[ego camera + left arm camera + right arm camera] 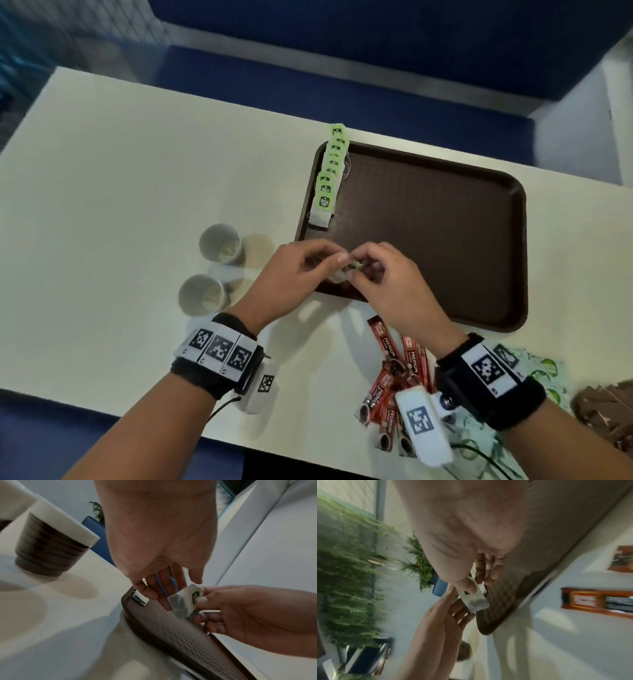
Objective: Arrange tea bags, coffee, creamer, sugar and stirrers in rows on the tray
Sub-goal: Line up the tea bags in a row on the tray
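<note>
Green-tagged tea bag [184, 601] is pinched between both grips, left hand [291, 274] and right hand [394, 277], over the near-left corner of the brown tray [445, 240]; a row of tea bags [327, 178] lines its left edge; coffee sticks [390, 373] lie on the table [102, 205].

Both forearms reach forward over the table's near edge, wrists banded, and the left hand [294, 270] and right hand [387, 277] meet fingertip to fingertip, each pinching the same tea bag [184, 601] with curled fingers.
</note>
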A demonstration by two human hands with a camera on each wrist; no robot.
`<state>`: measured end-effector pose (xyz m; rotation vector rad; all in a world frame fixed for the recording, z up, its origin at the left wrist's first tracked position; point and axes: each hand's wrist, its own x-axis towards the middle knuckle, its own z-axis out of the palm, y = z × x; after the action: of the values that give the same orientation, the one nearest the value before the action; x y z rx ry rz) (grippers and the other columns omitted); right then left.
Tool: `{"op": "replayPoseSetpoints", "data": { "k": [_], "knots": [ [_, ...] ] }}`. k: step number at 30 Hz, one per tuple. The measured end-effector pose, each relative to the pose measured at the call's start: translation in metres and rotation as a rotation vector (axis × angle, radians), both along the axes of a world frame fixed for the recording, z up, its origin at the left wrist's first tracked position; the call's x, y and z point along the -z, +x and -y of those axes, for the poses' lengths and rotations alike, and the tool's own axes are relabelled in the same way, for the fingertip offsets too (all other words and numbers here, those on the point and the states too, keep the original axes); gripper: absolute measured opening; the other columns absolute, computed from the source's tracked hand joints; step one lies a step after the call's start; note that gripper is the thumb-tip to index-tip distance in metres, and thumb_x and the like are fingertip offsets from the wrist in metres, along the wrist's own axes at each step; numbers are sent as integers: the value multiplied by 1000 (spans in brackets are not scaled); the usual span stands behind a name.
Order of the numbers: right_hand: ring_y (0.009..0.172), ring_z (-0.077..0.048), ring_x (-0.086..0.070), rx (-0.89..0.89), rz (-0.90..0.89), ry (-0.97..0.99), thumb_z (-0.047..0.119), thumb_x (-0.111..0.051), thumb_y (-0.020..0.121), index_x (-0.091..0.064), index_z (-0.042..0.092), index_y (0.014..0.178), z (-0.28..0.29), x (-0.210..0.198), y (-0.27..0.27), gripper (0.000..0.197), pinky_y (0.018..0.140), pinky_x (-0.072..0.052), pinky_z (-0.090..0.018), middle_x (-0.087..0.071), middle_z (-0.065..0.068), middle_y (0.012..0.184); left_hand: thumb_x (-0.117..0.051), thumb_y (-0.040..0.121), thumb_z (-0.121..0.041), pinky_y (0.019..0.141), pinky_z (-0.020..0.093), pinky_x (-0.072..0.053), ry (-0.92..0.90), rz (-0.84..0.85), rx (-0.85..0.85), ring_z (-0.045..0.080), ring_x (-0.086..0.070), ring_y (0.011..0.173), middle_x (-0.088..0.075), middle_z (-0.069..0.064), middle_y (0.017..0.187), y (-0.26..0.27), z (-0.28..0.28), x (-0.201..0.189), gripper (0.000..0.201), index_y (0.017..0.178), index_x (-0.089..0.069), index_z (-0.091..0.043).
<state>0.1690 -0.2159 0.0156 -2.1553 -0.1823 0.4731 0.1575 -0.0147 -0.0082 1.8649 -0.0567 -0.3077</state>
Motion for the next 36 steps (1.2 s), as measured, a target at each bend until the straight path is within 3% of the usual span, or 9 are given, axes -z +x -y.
{"op": "replayPoseSetpoints", "data": {
  "k": [3, 9, 11, 15, 19, 24, 28, 36],
  "knots": [
    [86, -4, -69, 66, -25, 36, 17, -75, 99, -73, 25, 101, -11, 6, 32, 8, 71, -50, -11, -74, 10, 93, -72, 104, -28, 81, 20, -57, 41, 26, -128, 6, -75, 90, -81, -12, 97, 1, -7, 6, 14, 112, -81, -21],
    [88, 1, -65, 25, 36, -42, 20, -71, 102, -71, 24, 106, -36, 20, 65, 6, 75, -47, -10, -72, 14, 95, -71, 101, -16, 73, 12, -52, 230, -16, -305, 1, -70, 86, -76, -16, 91, -24, -24, 21, 18, 114, -77, -26],
    [90, 3, -64, -35, 6, -82, 22, -69, 104, -70, 25, 110, -44, 26, 70, 7, 75, -46, -12, -71, 16, 97, -72, 101, -15, 70, 11, -51, 237, -36, -305, 3, -70, 84, -75, -17, 87, -33, -28, 24, 17, 111, -77, -27],
    [89, 0, -63, -81, -96, -124, 22, -65, 106, -67, 26, 118, -56, 30, 78, 12, 71, -44, -13, -66, 17, 96, -73, 100, -16, 70, 24, -56, 213, -55, -304, 10, -72, 81, -76, -22, 88, -42, -38, 27, 17, 106, -78, -31],
    [91, -14, -67, -78, -131, -148, 26, -60, 109, -63, 28, 127, -59, 26, 84, 19, 70, -52, -26, -68, 7, 105, -73, 101, -20, 72, 17, -53, 214, -84, -283, 8, -71, 86, -75, -25, 91, -49, -37, 26, 18, 107, -77, -36],
    [92, -19, -70, -145, -197, -138, 25, -61, 109, -65, 28, 117, -55, 23, 86, 10, 81, -58, -38, -70, 7, 107, -73, 102, -18, 74, 18, -51, 177, -146, -223, 8, -70, 89, -76, -20, 92, -67, -31, 26, 19, 103, -76, -37],
    [104, -11, -61, -107, -28, -176, 23, -61, 108, -67, 26, 118, -57, 32, 89, 12, 87, -50, -26, -59, 10, 115, -73, 101, -16, 75, 16, -50, 184, -136, -227, 9, -70, 90, -76, -21, 92, -68, -29, 26, 22, 100, -75, -38],
    [88, -5, -58, -32, 81, -172, 22, -63, 106, -63, 30, 120, -57, 47, 92, 17, 78, -52, -26, -53, 15, 105, -72, 102, -18, 78, 12, -48, 191, -71, -235, 7, -68, 97, -74, -25, 99, -49, -28, 22, 18, 108, -78, -34]
  ]
}}
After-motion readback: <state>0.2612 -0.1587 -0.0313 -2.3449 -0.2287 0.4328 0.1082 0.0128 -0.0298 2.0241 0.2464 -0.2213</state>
